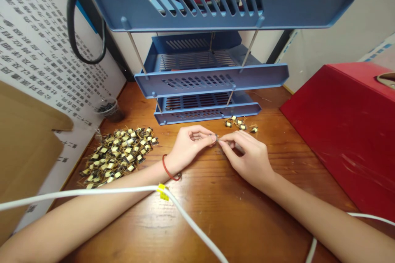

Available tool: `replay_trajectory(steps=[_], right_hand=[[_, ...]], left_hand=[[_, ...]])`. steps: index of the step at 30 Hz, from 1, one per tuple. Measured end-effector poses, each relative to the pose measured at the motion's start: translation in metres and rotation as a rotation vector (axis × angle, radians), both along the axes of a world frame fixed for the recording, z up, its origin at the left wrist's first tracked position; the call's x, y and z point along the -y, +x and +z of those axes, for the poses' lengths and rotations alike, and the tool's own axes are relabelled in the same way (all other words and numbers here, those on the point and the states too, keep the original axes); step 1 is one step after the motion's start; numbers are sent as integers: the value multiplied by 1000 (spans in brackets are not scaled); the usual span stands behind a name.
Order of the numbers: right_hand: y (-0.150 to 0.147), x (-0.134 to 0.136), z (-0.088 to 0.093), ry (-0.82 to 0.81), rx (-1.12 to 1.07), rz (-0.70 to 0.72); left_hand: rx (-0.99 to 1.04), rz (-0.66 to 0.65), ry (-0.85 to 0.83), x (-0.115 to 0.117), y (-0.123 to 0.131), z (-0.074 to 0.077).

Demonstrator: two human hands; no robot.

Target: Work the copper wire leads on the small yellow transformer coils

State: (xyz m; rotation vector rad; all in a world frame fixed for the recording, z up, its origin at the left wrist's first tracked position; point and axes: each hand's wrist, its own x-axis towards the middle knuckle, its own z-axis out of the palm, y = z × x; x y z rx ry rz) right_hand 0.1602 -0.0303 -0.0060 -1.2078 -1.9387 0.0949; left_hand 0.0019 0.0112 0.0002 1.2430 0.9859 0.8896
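Head — tiny boxy part (217, 138) — glossy tabletop (216, 209)

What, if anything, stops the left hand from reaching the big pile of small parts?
Probably nothing, so yes: the left hand lies close to the pile with only bare table between. It is busy, though, pinching a small part with the right hand.

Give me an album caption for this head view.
Left hand and right hand pinch a tiny part between them over a wooden desk, parts pile alongside.
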Motion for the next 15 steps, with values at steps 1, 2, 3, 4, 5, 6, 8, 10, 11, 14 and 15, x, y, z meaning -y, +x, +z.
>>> replay_trajectory(steps=[1,2,3,4,5,6,8,10,11,14,15], right_hand=[[0,0,0,0,-1,1],[-1,0,1,0,-3,0],[-1,0,1,0,-8,0],[-1,0,1,-1,-13,0],[-1,0,1,-3,-17,1],[-1,0,0,-4,-20,3],[0,-1,0,-5,-25,7],[0,-1,0,-6,-22,12],[0,-1,0,-6,-17,16],[0,-1,0,-13,2,32],[0,-1,0,-17,8,35]], left_hand=[[4,-4,1,0,0,0],[8,-9,2,0,0,-1],[15,-14,3,0,0,-1],[23,-21,3,0,-1,-1],[32,-27,4,0,-1,-1],[40,-34,3,0,-1,-1],[52,-44,0,0,-1,-1],[57,-49,-2,0,-1,-1],[58,-52,-4,0,-1,0],[65,-44,-9,0,-1,0],[68,-39,-14,0,-2,0]])
